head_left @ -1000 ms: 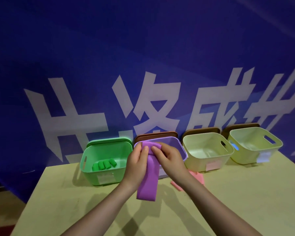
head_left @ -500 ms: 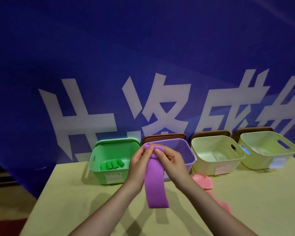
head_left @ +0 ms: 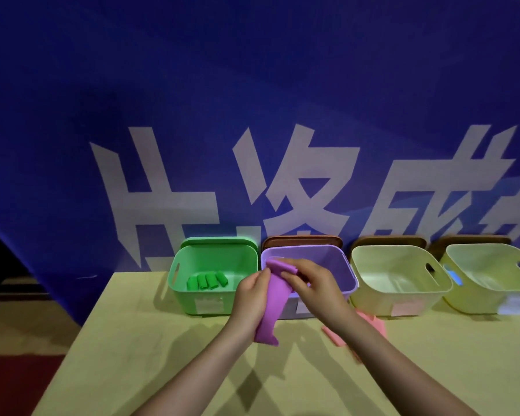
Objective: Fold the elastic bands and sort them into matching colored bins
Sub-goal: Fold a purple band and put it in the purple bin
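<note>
A purple elastic band (head_left: 272, 307) hangs between my two hands in front of the purple bin (head_left: 333, 259). My left hand (head_left: 249, 298) grips the band's middle from the left. My right hand (head_left: 312, 286) pinches its folded top end, which leans to the right over the bin's front rim. The band's lower end dangles just above the table. The green bin (head_left: 186, 292) to the left holds several rolled green bands (head_left: 206, 280). A pink band (head_left: 373, 325) lies on the table, partly hidden behind my right forearm.
Two pale yellow-green bins (head_left: 403, 298) (head_left: 493, 298) stand to the right of the purple one, each with a small label. Brown lids lean behind the bins against a blue banner. The table's left edge (head_left: 81, 340) drops off beside the green bin.
The band's top end has been turned over to the right by my right hand. Its hanging tail has shortened and twisted. The camera view has shifted a little to the left.
</note>
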A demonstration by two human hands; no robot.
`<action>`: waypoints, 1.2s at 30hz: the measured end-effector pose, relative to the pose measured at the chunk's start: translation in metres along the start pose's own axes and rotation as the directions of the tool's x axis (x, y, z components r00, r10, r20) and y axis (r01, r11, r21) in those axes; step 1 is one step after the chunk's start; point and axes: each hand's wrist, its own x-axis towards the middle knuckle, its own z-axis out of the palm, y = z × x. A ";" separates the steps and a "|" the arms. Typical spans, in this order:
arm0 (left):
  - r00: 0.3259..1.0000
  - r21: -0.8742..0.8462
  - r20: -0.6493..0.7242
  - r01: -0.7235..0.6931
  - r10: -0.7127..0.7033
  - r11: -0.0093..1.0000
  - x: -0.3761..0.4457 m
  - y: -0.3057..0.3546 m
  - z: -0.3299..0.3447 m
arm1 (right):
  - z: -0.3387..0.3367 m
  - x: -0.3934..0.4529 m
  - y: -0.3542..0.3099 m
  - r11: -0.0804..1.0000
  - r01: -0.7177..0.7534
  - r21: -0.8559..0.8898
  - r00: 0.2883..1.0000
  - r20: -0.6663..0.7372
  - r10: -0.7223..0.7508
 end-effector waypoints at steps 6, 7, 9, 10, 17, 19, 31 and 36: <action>0.978 -0.152 0.200 0.097 -0.065 0.984 -0.004 0.000 -0.002 | -0.015 -0.002 0.010 0.975 0.120 -0.185 0.981 0.170 -0.088; 0.977 -0.137 0.212 0.062 -0.032 0.989 -0.005 0.001 -0.001 | -0.017 -0.002 0.012 0.972 0.121 -0.199 0.981 0.173 -0.087; 0.978 -0.089 0.205 -0.009 0.028 0.996 -0.007 0.003 0.001 | -0.022 -0.003 0.013 0.962 0.145 -0.231 0.978 0.180 -0.104; 0.977 -0.065 0.207 -0.037 0.049 0.997 -0.007 0.004 0.002 | -0.024 -0.003 0.012 0.958 0.159 -0.238 0.975 0.192 -0.114; 0.982 -0.088 0.185 -0.026 0.042 0.996 -0.001 0.004 0.003 | -0.026 -0.011 -0.002 0.953 -0.234 0.191 0.964 0.177 0.201; 0.977 -0.079 0.200 -0.061 0.076 0.995 0.000 0.003 0.003 | -0.020 -0.010 -0.005 0.865 -0.377 0.331 0.926 0.135 0.352; 0.979 -0.085 0.083 -0.181 0.188 0.980 0.001 -0.002 0.003 | -0.002 -0.007 -0.012 0.916 -0.285 0.283 0.958 0.082 0.273; 0.956 -0.052 0.079 -0.280 0.284 0.959 0.006 -0.003 0.005 | 0.003 -0.009 -0.013 0.911 -0.224 0.345 0.971 0.000 0.239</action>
